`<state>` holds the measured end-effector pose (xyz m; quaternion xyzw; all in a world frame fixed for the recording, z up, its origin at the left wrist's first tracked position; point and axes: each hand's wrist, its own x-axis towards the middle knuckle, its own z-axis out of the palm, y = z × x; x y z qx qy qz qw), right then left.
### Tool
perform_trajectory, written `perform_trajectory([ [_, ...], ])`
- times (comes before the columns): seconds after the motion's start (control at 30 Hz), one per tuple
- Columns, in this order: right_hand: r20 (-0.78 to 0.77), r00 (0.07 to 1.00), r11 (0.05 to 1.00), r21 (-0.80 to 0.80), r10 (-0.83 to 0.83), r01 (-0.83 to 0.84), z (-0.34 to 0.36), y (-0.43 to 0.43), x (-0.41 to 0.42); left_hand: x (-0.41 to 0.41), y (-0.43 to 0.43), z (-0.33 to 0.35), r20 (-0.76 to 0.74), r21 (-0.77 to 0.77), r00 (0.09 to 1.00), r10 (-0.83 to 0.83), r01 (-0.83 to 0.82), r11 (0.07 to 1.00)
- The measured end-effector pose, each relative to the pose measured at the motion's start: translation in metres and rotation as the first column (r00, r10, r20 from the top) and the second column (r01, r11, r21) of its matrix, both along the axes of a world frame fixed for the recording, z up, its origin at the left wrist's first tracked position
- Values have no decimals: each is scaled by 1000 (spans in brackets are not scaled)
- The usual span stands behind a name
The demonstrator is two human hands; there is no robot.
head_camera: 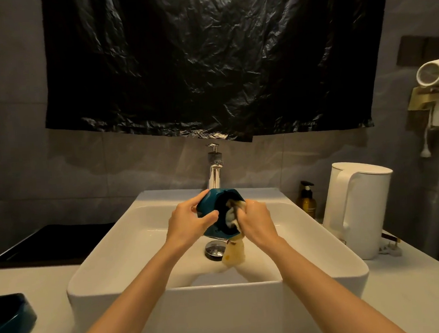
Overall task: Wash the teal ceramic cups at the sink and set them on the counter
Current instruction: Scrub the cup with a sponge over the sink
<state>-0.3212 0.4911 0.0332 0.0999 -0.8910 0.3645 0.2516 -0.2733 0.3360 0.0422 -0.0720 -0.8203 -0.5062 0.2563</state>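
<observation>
Washing under way. Left hand (188, 220) fingers clamp 1 faceted teal ceramic cup (207, 206), tilted over the white rectangular basin (216, 288). Right hand (256, 221) fingers pinch a pale cloth (233, 213) inside it. A 2nd teal cup (8, 321) sits on the white counter (47, 287), state unclear. Placement outstanding.

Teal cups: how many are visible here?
2. One teal cup is held in the left hand over the sink, the right hand rubbing a cloth inside it. The other cup sits on the counter, lower left. More may be hidden.
</observation>
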Motion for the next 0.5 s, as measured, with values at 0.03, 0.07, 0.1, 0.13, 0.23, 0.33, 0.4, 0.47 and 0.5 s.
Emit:
perform_trajectory([
  [0.03,19,999,1000,2,27,-28,-1,0,-1,0,-1,0,1,-2,1000,2,-2,1000],
  [0.07,70,995,997,-9,76,-75,0,-2,-2,-1,-2,0,4,-5,1000,10,-10,1000],
  [0.1,144,979,989,-44,145,-140,0,-4,-3,-1,-4,0,11,0,1000,19,-19,1000],
  [0.13,224,950,975,-103,217,-199,-1,-6,-3,-1,-6,0,25,16,999,25,-25,1000],
  [0.23,238,943,967,-164,232,-197,-1,-8,-7,-2,-8,-1,69,34,998,9,-11,999],
  [0.33,80,996,998,21,50,-52,-1,-3,-6,-2,-6,-1,116,74,990,-84,76,994],
  [0.4,50,999,996,87,3,-8,-2,-2,-3,-3,-4,1,129,111,986,-108,94,989],
  [0.47,64,998,997,80,-4,-1,-1,-5,-1,-5,-3,2,118,141,989,-88,71,987],
  [0.5,78,997,998,56,-14,9,0,-7,-1,-5,-1,3,115,166,988,-100,80,983],
])
